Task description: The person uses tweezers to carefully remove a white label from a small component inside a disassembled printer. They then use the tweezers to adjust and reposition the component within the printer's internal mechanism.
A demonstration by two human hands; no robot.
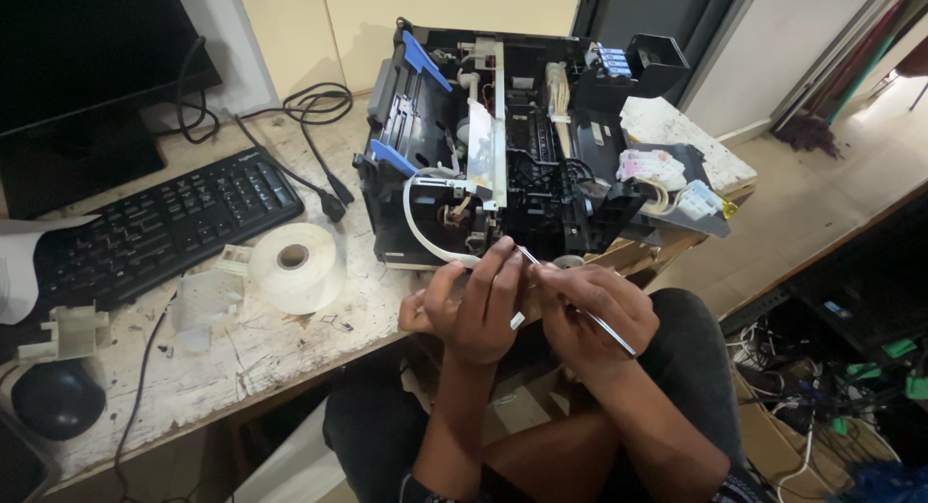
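Note:
A black printer with its covers off stands on a worn white table, its blue levers, white ribbon cable and inner frame showing. My left hand is closed around a small part in front of the printer's near edge, just over my lap. My right hand grips a thin metal tool, like tweezers or a slim screwdriver, whose tip reaches to the part in my left hand. The part itself is mostly hidden by my fingers.
A roll of white tape and white plastic pieces lie left of the printer. A black keyboard, a monitor, a mouse and loose cables fill the table's left. Tangled wires lie on the floor at right.

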